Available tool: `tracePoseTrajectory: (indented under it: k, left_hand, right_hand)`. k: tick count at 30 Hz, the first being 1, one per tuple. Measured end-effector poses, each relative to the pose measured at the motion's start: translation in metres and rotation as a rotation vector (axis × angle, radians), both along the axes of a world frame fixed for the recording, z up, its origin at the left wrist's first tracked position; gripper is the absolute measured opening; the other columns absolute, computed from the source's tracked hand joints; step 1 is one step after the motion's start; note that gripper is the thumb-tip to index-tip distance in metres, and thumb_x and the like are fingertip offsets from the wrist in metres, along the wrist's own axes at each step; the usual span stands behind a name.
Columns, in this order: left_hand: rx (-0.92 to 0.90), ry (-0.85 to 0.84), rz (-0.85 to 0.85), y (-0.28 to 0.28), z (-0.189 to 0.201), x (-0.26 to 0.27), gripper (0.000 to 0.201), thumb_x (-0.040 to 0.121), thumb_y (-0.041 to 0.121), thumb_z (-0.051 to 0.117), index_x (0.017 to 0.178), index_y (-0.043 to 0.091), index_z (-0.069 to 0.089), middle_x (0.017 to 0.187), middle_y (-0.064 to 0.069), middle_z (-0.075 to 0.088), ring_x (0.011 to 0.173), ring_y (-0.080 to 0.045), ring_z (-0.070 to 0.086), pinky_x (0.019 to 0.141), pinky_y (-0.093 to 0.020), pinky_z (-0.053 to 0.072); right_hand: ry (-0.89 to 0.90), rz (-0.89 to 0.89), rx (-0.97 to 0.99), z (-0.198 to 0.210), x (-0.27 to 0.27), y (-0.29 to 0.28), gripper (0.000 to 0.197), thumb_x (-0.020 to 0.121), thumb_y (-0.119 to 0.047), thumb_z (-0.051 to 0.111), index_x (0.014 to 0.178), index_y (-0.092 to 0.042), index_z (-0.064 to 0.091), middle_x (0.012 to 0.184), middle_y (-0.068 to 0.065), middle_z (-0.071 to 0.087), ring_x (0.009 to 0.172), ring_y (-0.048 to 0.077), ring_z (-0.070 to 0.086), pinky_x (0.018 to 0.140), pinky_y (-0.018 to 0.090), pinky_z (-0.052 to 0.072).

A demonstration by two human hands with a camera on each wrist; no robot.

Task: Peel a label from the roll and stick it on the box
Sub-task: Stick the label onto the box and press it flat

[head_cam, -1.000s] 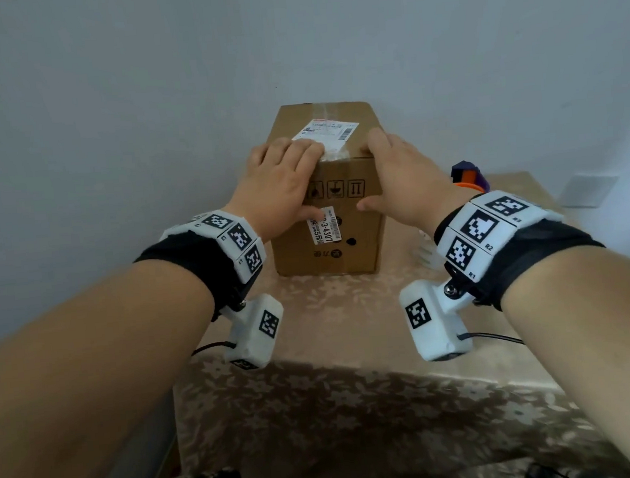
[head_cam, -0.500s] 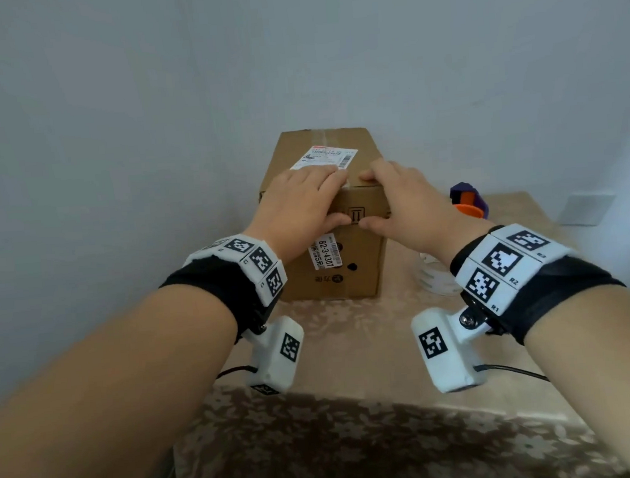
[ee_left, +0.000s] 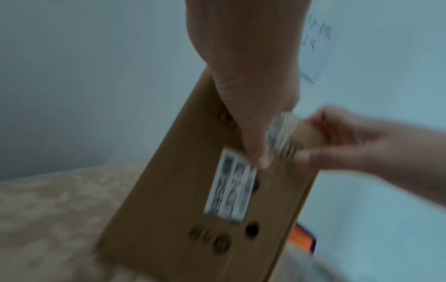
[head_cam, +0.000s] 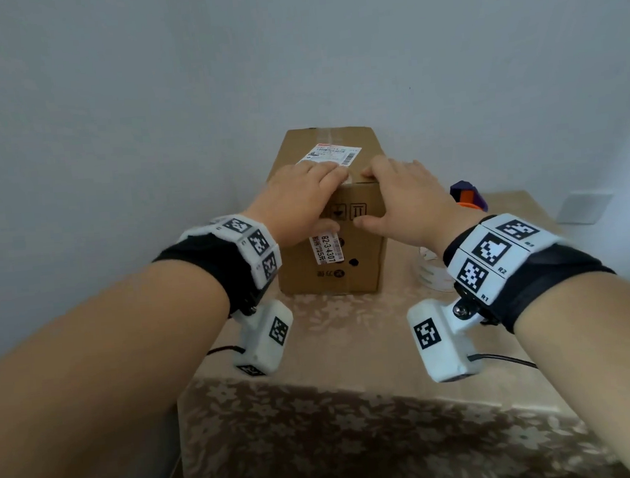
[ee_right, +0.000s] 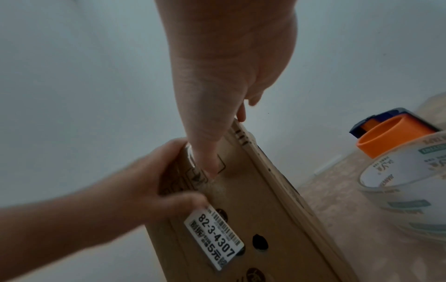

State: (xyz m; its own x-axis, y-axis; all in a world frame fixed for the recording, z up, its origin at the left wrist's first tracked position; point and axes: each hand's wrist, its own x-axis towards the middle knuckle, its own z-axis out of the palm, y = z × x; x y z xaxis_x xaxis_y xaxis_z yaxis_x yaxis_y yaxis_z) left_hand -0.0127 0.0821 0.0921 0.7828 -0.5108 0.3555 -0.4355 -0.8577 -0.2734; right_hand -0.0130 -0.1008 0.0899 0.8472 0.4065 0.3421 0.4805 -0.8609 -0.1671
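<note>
2 bare forearms reach forward over a table [head_cam: 337,350] covered in a beige cloth with a pale flower pattern; each wrist wears a black band with black-and-white square markers and a small white camera block hanging beneath. Past the wrists, a brown cardboard box [head_cam: 361,273] stands upright on the cloth, near a plain grey wall [head_cam: 291,52]. The left hand [head_cam: 295,199] lies over the box's near top edge: its 4 fingers are fairly straight and close together, resting flat on the top face with their tips on the near edge of a white printed label [head_cam: 331,154], while the thumb presses the front face, just touching the upper end of a smaller white sticker [head_cam: 325,249] printed "82-3-4307". The right hand [head_cam: 400,194] mirrors it on the box's right half, fingers laid over the top edge and slightly spread, thumb stretched sideways against the front face beside a row of printed handling symbols. From the right wrist view the right thumb [ee_right: 205,152] presses the cardboard next to a strip of clear tape. The 2 hands sit close together, their fingertips nearly meeting at the label's near edge. To the right of the box, a clear roll [ee_right: 407,179] with printed wording sits on the cloth, and behind it an orange and dark blue dispenser [head_cam: 467,200]. The left wrist view is blurred.
</note>
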Motion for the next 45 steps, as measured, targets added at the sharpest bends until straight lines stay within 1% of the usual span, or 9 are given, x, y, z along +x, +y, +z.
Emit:
tracePoseTrajectory:
  k: [2,5,10,14,18,24,28,40,45]
  left_hand:
    - [-0.064,0.086,-0.009,0.005,0.015,0.006,0.039,0.083,0.044,0.056,0.113,0.019,0.051,0.115,-0.002,0.062,0.101,-0.022,0.056,0.08,-0.035,0.045]
    - [-0.156,0.069,-0.001,0.009,0.009,0.009,0.033,0.086,0.042,0.051,0.112,0.02,0.054,0.107,0.0,0.065,0.094,-0.021,0.06,0.073,-0.035,0.049]
    - [-0.234,-0.022,-0.051,0.014,0.0,0.01,0.033,0.094,0.039,0.04,0.117,0.023,0.056,0.106,-0.001,0.068,0.09,-0.022,0.062,0.068,-0.03,0.043]
    - [-0.417,-0.021,-0.109,0.016,-0.002,0.006,0.041,0.09,0.045,0.041,0.111,0.021,0.066,0.101,-0.003,0.074,0.09,-0.025,0.066,0.073,-0.036,0.051]
    - [-0.483,0.099,-0.035,0.017,0.004,0.01,0.036,0.094,0.041,0.04,0.111,0.023,0.067,0.091,-0.001,0.072,0.085,-0.023,0.064,0.068,-0.028,0.047]
    - [-0.183,0.091,0.026,0.042,-0.006,0.009,0.066,0.084,0.041,0.057,0.142,0.025,0.032,0.147,-0.001,0.04,0.131,-0.022,0.039,0.107,-0.043,0.034]
    - [-0.148,0.037,0.114,0.057,-0.006,0.015,0.064,0.085,0.038,0.056,0.142,0.028,0.028,0.144,-0.001,0.04,0.13,-0.024,0.038,0.106,-0.043,0.033]
    - [-0.209,0.019,0.272,0.076,-0.003,0.071,0.057,0.085,0.026,0.058,0.137,0.026,0.035,0.136,-0.008,0.044,0.123,-0.029,0.04,0.104,-0.042,0.034]
    - [-0.219,0.004,0.325,0.072,-0.002,0.067,0.068,0.083,0.027,0.061,0.142,0.022,0.027,0.143,-0.008,0.042,0.129,-0.03,0.039,0.11,-0.044,0.028]
  right_hand:
    - [-0.078,0.012,-0.036,0.004,0.0,0.005,0.047,0.078,-0.047,0.064,0.108,-0.015,0.046,0.113,0.006,0.057,0.109,0.026,0.052,0.103,0.04,0.036]
    - [-0.129,0.05,-0.02,0.0,-0.002,0.014,0.049,0.079,-0.049,0.064,0.11,-0.015,0.048,0.115,0.005,0.058,0.102,0.021,0.052,0.083,0.033,0.043]
    - [-0.157,0.034,0.019,-0.018,-0.002,0.025,0.071,0.075,-0.049,0.068,0.134,-0.022,0.041,0.134,0.005,0.051,0.128,0.028,0.04,0.097,0.042,0.048]
    - [-0.169,-0.011,0.063,-0.02,0.0,0.027,0.057,0.081,-0.044,0.064,0.131,-0.022,0.047,0.132,0.005,0.054,0.128,0.028,0.04,0.091,0.043,0.051]
    - [-0.154,-0.006,0.163,-0.018,0.002,0.029,0.045,0.092,-0.034,0.054,0.133,-0.019,0.051,0.137,0.006,0.055,0.131,0.032,0.041,0.104,0.045,0.041]
    - [0.107,0.004,0.321,-0.006,0.011,0.017,0.055,0.088,-0.03,0.061,0.139,-0.029,0.041,0.144,0.011,0.04,0.132,0.027,0.038,0.11,0.037,0.032]
    - [0.18,0.053,0.327,-0.007,0.023,0.033,0.059,0.089,-0.026,0.062,0.142,-0.029,0.037,0.134,0.006,0.057,0.119,0.023,0.053,0.098,0.029,0.041]
    - [0.122,0.017,0.242,-0.008,0.087,0.077,0.057,0.091,-0.029,0.056,0.142,-0.029,0.032,0.128,0.007,0.06,0.113,0.027,0.058,0.094,0.038,0.047]
    - [0.173,0.055,0.161,-0.008,0.086,0.068,0.071,0.095,-0.022,0.049,0.15,-0.028,0.005,0.126,0.015,0.059,0.109,0.031,0.059,0.095,0.041,0.047]
